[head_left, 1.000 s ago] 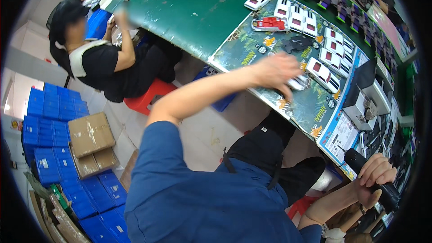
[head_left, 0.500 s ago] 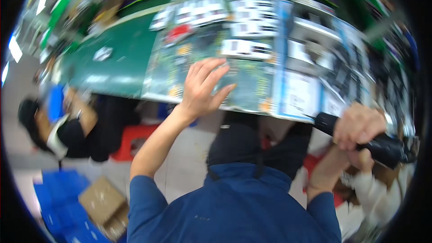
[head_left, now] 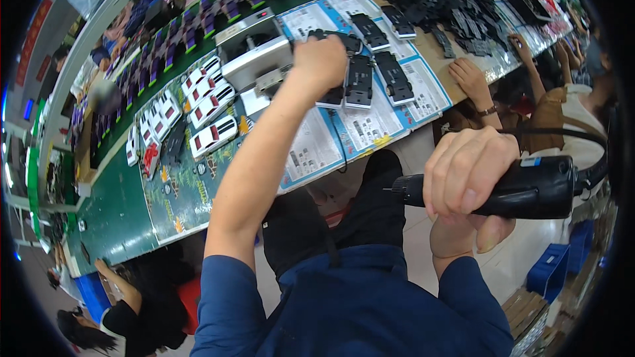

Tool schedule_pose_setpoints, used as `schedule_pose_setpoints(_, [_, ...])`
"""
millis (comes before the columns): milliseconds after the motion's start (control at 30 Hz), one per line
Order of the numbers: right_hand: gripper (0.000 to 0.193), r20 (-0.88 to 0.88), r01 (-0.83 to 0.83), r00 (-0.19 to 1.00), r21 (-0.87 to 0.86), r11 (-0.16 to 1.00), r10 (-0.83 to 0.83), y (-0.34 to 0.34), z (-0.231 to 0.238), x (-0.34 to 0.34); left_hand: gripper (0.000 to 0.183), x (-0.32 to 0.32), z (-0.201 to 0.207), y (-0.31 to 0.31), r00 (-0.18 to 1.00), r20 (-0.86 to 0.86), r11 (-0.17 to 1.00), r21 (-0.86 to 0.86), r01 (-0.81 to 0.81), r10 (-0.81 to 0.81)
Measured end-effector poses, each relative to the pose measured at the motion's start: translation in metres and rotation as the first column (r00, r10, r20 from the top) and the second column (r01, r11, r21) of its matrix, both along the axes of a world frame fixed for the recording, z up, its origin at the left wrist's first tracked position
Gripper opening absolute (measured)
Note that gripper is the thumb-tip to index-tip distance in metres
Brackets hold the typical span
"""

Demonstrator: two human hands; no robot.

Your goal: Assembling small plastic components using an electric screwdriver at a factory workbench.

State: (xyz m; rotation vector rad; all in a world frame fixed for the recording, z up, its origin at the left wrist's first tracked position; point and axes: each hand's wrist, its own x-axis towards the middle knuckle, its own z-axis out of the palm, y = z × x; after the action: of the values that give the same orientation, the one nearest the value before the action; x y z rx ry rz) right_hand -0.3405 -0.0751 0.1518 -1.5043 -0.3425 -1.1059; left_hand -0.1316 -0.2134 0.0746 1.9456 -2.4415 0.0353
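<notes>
My right hand (head_left: 471,170) is wrapped round a black electric screwdriver (head_left: 532,188), held level off the table's near edge with its bit pointing left. A cable leaves its rear end. My left hand (head_left: 321,63) is over the table, its fingers curled on a toy car (head_left: 349,41) with a black underside; the fingertips are partly hidden. Close to that hand lie several upturned toy cars (head_left: 359,80), black undersides up and white bodies below, on printed sheets (head_left: 317,149). Just left of the hand stands a white boxy fixture (head_left: 254,63) with a metal part at its front.
White toy cars (head_left: 213,137) stand in rows on the left, beside a red one (head_left: 151,157). Purple-and-black parts (head_left: 188,36) line the far side. Black parts (head_left: 469,23) are heaped at the right, where a co-worker's hand (head_left: 468,79) rests. Blue bins (head_left: 549,270) stand at lower right.
The view has swung right. My left hand has gone from above the green tabletop to the upturned cars and closed there. The right hand still holds the screwdriver.
</notes>
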Motion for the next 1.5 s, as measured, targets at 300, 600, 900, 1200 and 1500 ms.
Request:
schedule_pose_setpoints(300, [0.039, 0.005, 0.050, 0.999, 0.055, 0.997, -0.050, 0.000, -0.009, -0.013, 0.080, -0.007, 0.022, -0.036, 0.981, -0.093, 0.802, 0.592, -0.081, 0.168])
schedule_pose_setpoints(600, [0.036, -0.024, 0.069, 0.997, 0.066, 0.995, -0.067, 0.020, -0.003, -0.002, 0.072, 0.001, 0.001, -0.028, 0.983, -0.131, 0.947, 0.312, -0.080, 0.127])
schedule_pose_setpoints(900, [0.025, 0.113, 0.337, 0.928, 0.145, 0.930, -0.354, 0.004, 0.001, 0.039, 0.031, 0.049, 0.080, 0.095, 0.756, -0.533, 0.874, -0.475, 0.105, -0.380])
schedule_pose_setpoints(1200, [0.010, 0.190, 0.439, 0.870, 0.124, 0.890, -0.456, -0.057, -0.002, 0.138, 0.027, 0.122, -0.028, 0.189, 0.277, -0.875, 0.863, -0.459, -0.210, -0.397])
schedule_pose_setpoints(1500, [0.009, 0.058, 0.584, 0.806, 0.080, 0.808, -0.589, -0.086, -0.018, 0.201, 0.028, 0.126, -0.085, 0.206, -0.574, -0.818, 0.974, 0.154, -0.166, 0.032])
